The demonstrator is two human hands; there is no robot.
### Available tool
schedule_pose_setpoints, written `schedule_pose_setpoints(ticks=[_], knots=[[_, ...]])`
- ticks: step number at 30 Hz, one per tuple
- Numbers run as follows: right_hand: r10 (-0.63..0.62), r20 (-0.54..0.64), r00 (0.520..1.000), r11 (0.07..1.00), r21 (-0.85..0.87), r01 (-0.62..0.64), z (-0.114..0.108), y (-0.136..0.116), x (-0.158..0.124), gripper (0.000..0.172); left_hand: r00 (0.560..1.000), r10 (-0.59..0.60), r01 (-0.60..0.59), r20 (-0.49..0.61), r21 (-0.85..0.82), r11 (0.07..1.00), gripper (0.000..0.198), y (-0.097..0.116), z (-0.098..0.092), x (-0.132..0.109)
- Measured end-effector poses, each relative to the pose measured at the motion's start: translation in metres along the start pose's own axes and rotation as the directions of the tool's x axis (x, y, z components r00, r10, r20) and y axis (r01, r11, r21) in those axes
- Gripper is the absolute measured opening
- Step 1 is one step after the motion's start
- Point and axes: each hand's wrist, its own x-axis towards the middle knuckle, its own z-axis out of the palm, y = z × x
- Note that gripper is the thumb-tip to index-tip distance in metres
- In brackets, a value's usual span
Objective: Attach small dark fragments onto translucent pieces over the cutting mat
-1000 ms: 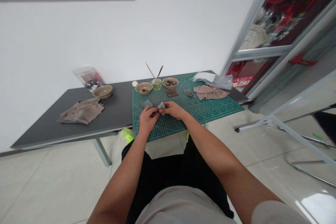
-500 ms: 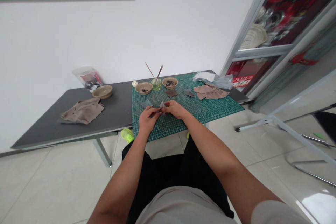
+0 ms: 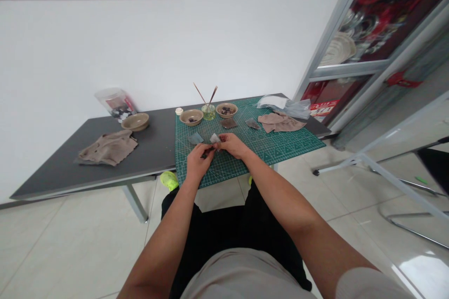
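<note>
Over the front of the green cutting mat (image 3: pixel 294 142), my two hands meet with their fingertips together. My left hand (image 3: pixel 198 161) is closed on a small dark piece (image 3: pixel 211 148), mostly hidden by the fingers. Pinched in my right hand (image 3: pixel 232 145) is a folded pale sheet (image 3: pixel 215 138), pressed close to the dark piece. A blue-grey sheet (image 3: pixel 195 138) lies on the mat just beyond my left hand. Farther back are a brown square sheet (image 3: pixel 228 123) and a crumpled grey piece (image 3: pixel 252 124).
Behind the hands stand a bowl (image 3: pixel 191 117) with dark bits, a glass jar (image 3: pixel 209 112) holding two brushes and a fuller bowl (image 3: pixel 227 110). Cloths lie right (image 3: pixel 280 123) and left (image 3: pixel 108 148). A plastic bag (image 3: pixel 296 108), another bowl (image 3: pixel 135 122) and a clear tub (image 3: pixel 115 104) sit farther out.
The pale sheet between my fingers has tilted and shows a flatter, broader face. Both hands stay at almost the same place, and the view has shifted slightly.
</note>
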Motion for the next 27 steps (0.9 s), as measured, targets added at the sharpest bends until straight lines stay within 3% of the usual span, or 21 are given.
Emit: schedule_pose_setpoints(ticks=[9, 17, 24, 27], knots=[[-0.011, 0.159, 0.987, 0.999, -0.029, 0.016, 0.0000, -0.0017, -0.0015, 0.033, 0.999, 0.007, -0.006, -0.037, 0.035, 0.999, 0.005, -0.0008, 0.0004, -0.0003], [-0.012, 0.075, 0.997, 0.999, -0.036, 0.015, -0.0026, 0.0014, -0.0024, 0.037, 0.995, 0.048, -0.053, -0.092, -0.052, 0.997, 0.006, -0.0021, -0.0011, 0.0024], [-0.012, 0.001, 1.000, 1.000, -0.029, 0.012, -0.0008, -0.0004, -0.0013, 0.042, 0.990, -0.005, -0.014, -0.144, -0.125, 0.992, 0.010, -0.0035, -0.0014, 0.0039], [-0.043, -0.007, 0.999, 0.999, -0.023, 0.043, 0.0007, -0.0031, -0.0023, 0.042, 0.983, -0.101, 0.069, -0.154, -0.199, 0.978, 0.010, -0.0062, 0.0002, 0.0028]])
